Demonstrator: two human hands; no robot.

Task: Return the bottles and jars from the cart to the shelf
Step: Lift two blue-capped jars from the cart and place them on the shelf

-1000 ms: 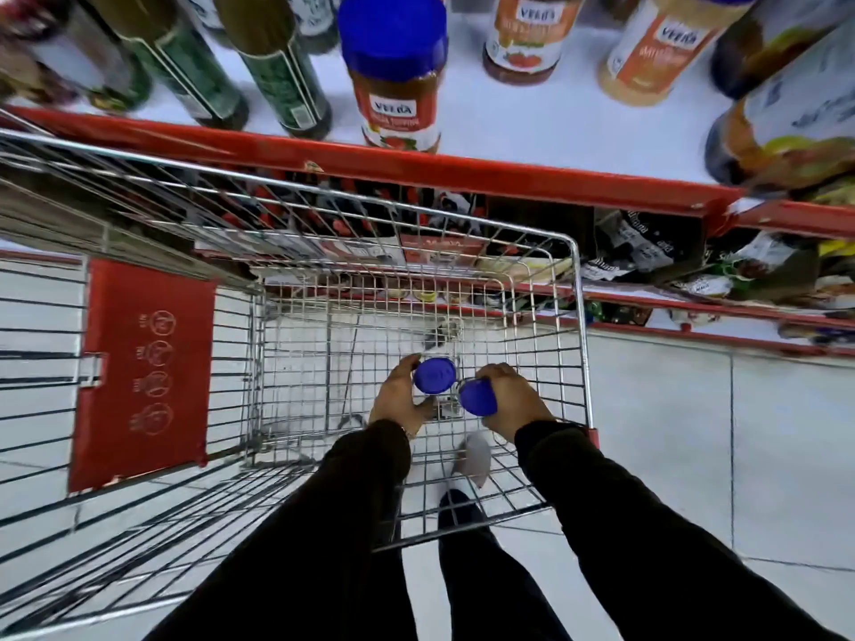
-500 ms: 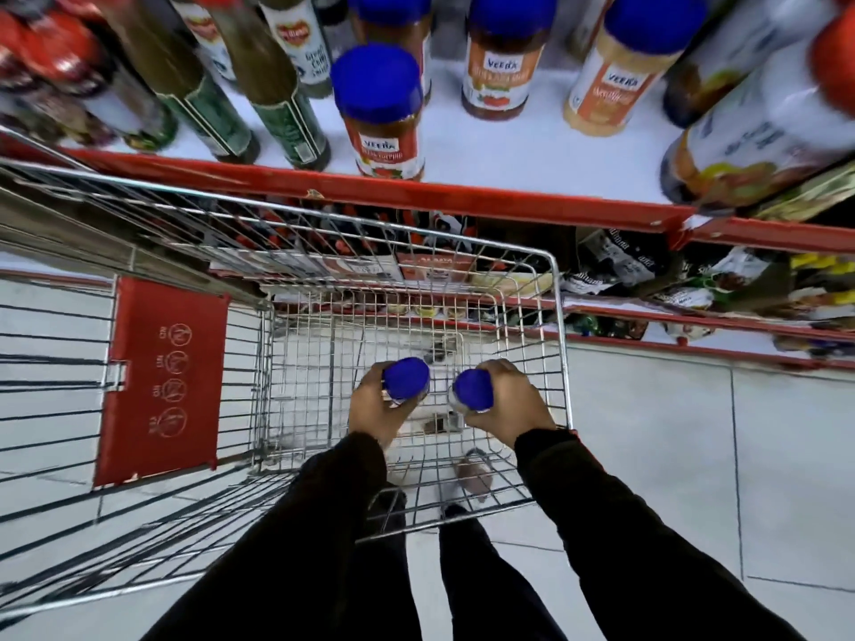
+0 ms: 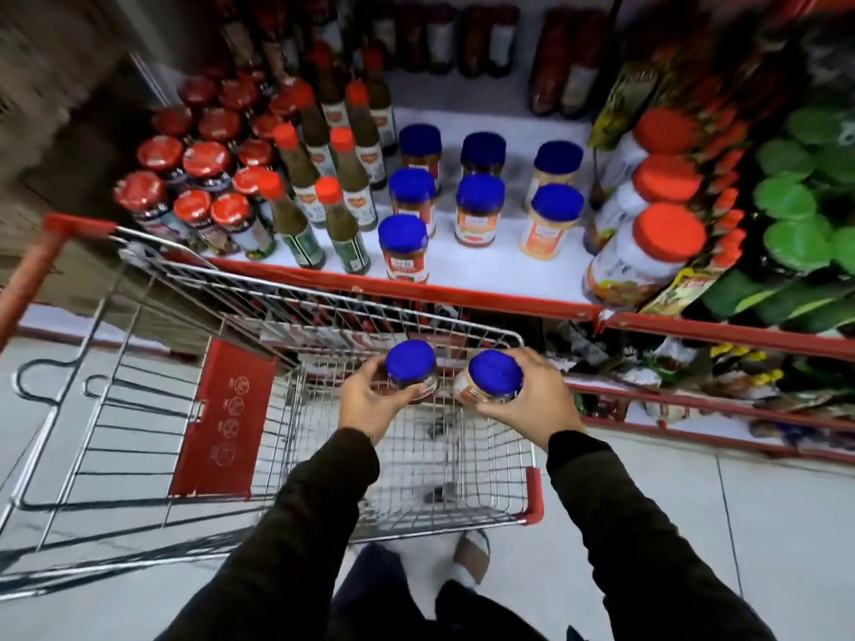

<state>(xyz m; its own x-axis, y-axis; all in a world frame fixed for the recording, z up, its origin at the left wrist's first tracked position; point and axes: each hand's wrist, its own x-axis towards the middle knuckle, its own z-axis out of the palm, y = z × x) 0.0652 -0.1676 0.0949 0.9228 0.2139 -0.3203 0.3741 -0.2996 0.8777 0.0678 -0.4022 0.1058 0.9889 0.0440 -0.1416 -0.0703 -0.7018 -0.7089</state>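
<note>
Two jars are up, one in each of my hands. My left hand (image 3: pixel 370 402) grips the left jar (image 3: pixel 411 370) round its body; my right hand (image 3: pixel 532 400) clasps the right jar (image 3: pixel 489 378), tilted inward. Both hang above the cart (image 3: pixel 416 478), near its far rim and just short of the shelf (image 3: pixel 481 275) and its red front edge. Blue-lidded jars (image 3: pixel 479 210) stand in three rows on the shelf; I see bare white board along the front edge between them.
</note>
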